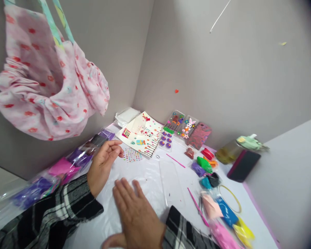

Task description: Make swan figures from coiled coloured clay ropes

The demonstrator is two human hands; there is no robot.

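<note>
Checked sleeve (49, 204): reaches in along your left forearm.
Right hand (140, 214): yours lies palm down, fingers extended; whatever may be under the palm, you cannot tell.
Plastic sheet (109, 218): on the tabletop (150, 169), beneath your right hand; it looks thin, light, soft and slippery, so you would best take it by an edge.
Left hand (102, 167): yours is raised with fingers loosely curled, near the gem stickers (133, 155); you cannot tell whether it pinches anything.
Clear phone case (170, 181): beside your right hand; probably light and fairly stiff, best held by its rims.
Small packets (212, 206): on the right, clear, with peach, blue, yellow and pink contents.
Long clear bag (63, 169): on the left, with purple and pink packs inside.
</note>
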